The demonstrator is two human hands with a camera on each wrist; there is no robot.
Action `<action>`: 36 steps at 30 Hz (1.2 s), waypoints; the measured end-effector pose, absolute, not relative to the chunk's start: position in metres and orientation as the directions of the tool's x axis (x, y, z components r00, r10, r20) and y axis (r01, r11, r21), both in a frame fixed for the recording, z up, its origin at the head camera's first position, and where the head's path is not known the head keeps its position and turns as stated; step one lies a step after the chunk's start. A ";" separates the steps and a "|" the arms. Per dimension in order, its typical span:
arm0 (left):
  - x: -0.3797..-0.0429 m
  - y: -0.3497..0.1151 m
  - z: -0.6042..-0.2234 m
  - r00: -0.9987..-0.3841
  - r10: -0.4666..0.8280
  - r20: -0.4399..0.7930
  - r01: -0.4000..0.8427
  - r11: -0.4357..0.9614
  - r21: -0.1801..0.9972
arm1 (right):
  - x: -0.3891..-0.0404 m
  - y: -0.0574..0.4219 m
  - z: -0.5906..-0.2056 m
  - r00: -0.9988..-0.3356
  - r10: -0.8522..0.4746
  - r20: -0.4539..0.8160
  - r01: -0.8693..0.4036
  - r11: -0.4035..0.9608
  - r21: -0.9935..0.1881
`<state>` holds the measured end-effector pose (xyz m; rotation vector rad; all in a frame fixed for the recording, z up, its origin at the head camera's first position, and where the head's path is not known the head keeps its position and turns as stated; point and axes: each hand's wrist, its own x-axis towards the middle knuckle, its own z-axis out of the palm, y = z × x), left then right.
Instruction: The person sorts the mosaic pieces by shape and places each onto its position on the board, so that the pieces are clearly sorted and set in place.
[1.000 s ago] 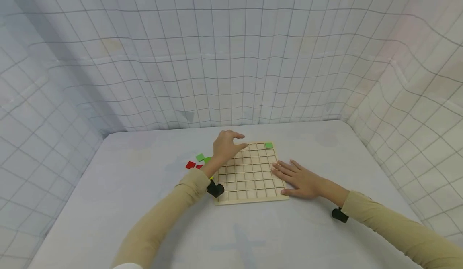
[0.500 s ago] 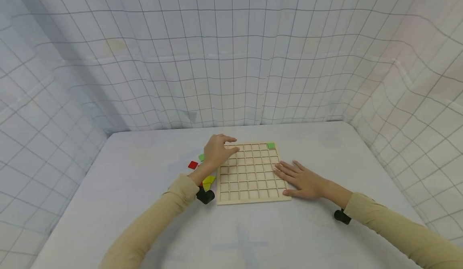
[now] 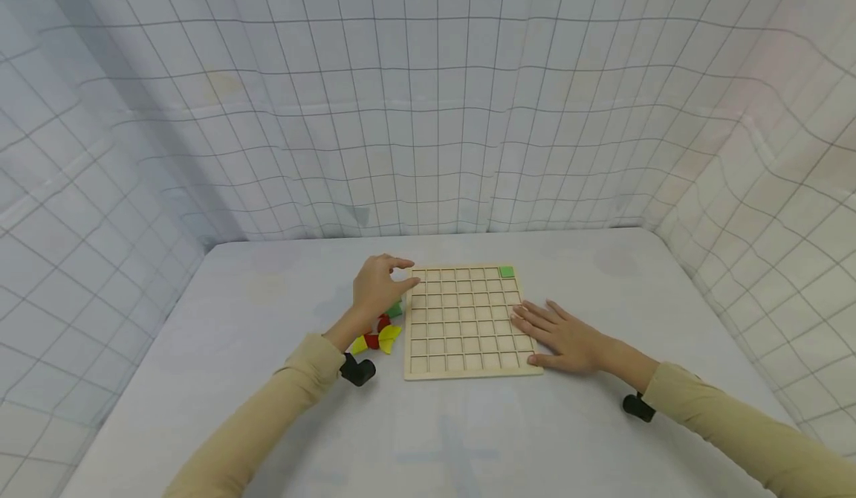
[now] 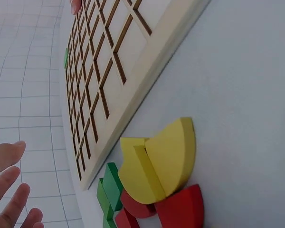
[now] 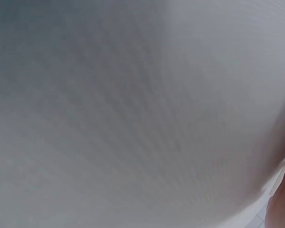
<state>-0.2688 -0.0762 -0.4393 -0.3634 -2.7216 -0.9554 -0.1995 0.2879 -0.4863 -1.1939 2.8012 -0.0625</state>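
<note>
A pale wooden grid board (image 3: 473, 374) lies on the white table, with one green square tile (image 3: 506, 271) in its far right cell. My left hand (image 3: 380, 285) hovers by the board's far left corner, thumb and forefinger apart and nothing between them. Below it lies a cluster of coloured pieces, partly covered by hand and wrist: yellow pieces (image 4: 172, 157) with curved edges, red pieces (image 4: 183, 209) and green pieces (image 4: 113, 186). My right hand (image 3: 564, 338) lies flat with fingers spread, its fingertips on the board's right edge. In the right wrist view only a sliver of hand (image 5: 281, 202) shows.
A white cloth-covered table (image 3: 267, 424) carries the board. Checked white curtains (image 3: 428, 111) hang at the back and both sides. Black wrist cameras (image 3: 358, 372) sit under both wrists. Blurred white cloth fills most of the right wrist view.
My left hand has moved left from over the board to its far left corner, uncovering grid cells and yellow pieces. The right hand stays on the board's edge; the head view shifts slightly.
</note>
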 end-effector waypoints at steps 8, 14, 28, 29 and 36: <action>-0.264 -0.097 -0.447 -0.960 0.125 0.249 0.257 0.746 0.615 | -0.198 0.287 -0.486 -0.686 -0.725 -0.060 -0.721 0.688 -0.076; -0.263 -0.115 -0.456 -0.977 0.088 0.195 0.194 0.749 0.634 | -0.197 0.287 -0.486 -0.685 -0.726 -0.056 -0.723 0.687 -0.073; -0.267 -0.137 -0.467 -0.991 0.061 0.119 0.126 0.724 0.678 | -0.196 0.287 -0.482 -0.665 -0.747 -0.004 -0.745 0.664 -0.062; -0.268 -0.138 -0.467 -0.992 0.063 0.113 0.123 0.728 0.675 | -0.197 0.287 -0.482 -0.667 -0.745 -0.011 -0.743 0.666 -0.061; -0.276 -0.143 -0.472 -0.994 0.074 0.080 0.108 0.735 0.670 | -0.199 0.288 -0.485 -0.677 -0.735 -0.046 -0.731 0.678 -0.071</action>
